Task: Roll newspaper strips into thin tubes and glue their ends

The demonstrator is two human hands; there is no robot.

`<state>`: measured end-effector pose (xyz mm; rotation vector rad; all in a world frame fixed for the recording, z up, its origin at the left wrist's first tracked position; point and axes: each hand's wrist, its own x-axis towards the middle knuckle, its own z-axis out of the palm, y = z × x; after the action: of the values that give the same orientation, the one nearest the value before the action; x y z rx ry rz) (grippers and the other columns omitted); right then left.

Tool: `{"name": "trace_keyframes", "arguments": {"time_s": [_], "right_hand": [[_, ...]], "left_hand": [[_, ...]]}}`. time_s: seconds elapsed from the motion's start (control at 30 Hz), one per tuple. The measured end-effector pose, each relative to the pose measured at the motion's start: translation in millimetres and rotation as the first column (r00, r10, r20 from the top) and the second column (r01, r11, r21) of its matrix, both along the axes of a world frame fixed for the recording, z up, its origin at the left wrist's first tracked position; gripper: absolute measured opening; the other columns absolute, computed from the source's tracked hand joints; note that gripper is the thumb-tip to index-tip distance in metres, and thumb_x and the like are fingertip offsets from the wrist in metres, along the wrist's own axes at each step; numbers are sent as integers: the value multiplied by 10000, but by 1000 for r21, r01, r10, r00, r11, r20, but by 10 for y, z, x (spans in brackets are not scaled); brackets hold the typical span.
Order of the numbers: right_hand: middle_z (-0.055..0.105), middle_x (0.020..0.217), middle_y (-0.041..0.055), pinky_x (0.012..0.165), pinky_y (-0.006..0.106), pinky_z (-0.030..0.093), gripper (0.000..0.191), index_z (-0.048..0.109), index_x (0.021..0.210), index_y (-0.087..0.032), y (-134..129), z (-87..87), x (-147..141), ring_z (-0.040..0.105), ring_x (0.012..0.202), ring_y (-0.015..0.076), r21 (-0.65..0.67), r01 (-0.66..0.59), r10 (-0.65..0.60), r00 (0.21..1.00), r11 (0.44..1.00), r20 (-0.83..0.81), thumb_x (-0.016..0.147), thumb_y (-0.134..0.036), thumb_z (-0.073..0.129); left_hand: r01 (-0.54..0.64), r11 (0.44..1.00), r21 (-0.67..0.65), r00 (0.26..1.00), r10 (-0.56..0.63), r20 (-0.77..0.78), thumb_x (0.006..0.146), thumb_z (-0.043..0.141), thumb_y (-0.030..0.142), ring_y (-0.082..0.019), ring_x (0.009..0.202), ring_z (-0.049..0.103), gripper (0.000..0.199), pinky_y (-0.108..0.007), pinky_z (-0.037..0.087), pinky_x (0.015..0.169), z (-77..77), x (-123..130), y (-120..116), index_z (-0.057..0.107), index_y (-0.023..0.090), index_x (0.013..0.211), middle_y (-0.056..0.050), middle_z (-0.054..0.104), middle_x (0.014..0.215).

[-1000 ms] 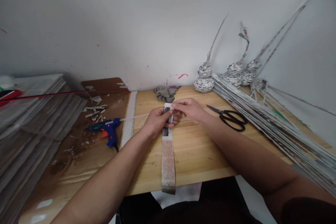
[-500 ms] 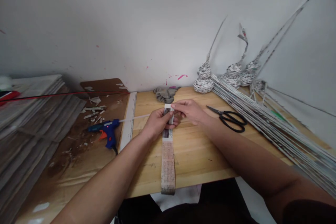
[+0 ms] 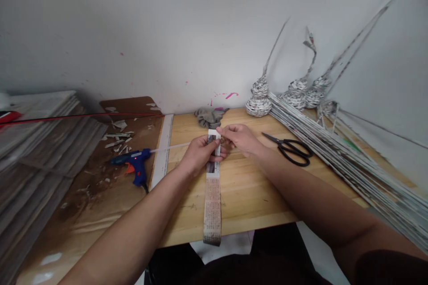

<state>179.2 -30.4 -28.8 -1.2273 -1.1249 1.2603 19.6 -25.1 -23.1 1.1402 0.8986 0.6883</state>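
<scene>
A long printed newspaper strip point(image 3: 212, 200) runs from my hands down over the table's front edge, where its lower end curls under. My left hand point(image 3: 203, 151) grips the strip near its far end, thumb on top and fingers beneath. At the strip's top right corner, my right hand point(image 3: 238, 137) pinches the paper edge between thumb and fingers. Some of the right fingertips are hidden behind the strip and the left fingers. Just beyond the hands lies a crumpled grey cloth point(image 3: 207, 118).
Black-handled scissors point(image 3: 294, 150) lie right of my hands. Long rolled paper sticks point(image 3: 321, 147) and woven paper gourd shapes point(image 3: 259, 100) stand farther right. A blue glue gun point(image 3: 135, 162) rests left, beside paper scraps and stacked newspapers point(image 3: 50, 151). A wall point(image 3: 187, 31) rises behind the table.
The whole view has shifted slightly. Both hands keep nearly the same hold on the newspaper strip, and nothing was let go.
</scene>
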Motion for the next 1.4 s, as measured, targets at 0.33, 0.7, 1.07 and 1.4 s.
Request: {"name": "trace_keyframes", "arguments": {"time_s": [0.33,0.7,1.07,1.4], "right_hand": [[595,612,-11,472,221,298,348,711,812,-130,2,56,89,473,541,80,31,-162,162,987,986,16,696,-454,760],[563,571,-12,439,222,263,314,700,730,-129,-17,74,110,451,492,72,-69,-182,181,983,981,-22,699,-437,750],[562,549,-15,431,229,242,315,680,703,-124,-39,56,14,431,467,63,-48,-112,110,993,993,-45,687,-422,779],[488,523,-29,435,245,262,424,587,629,-171,-64,53,-69,390,455,78,-37,11,-11,1000,999,-2,675,-553,762]], "left_hand": [[16,997,-73,1000,-17,-2,899,577,200,-139,611,694,113,-218,566,567,22,-11,-5,643,109,905,-96,726,758],[153,953,-262,985,-127,115,915,568,270,-185,676,718,191,-293,599,584,45,-67,17,660,134,1013,-110,729,849],[72,987,-146,996,-79,-43,942,509,263,-149,594,691,192,-244,563,522,68,-3,-40,653,138,918,-77,719,754],[108,984,-140,994,-112,-19,923,549,279,-156,597,693,182,-254,569,532,30,-19,-27,655,132,911,-90,724,768]]}}
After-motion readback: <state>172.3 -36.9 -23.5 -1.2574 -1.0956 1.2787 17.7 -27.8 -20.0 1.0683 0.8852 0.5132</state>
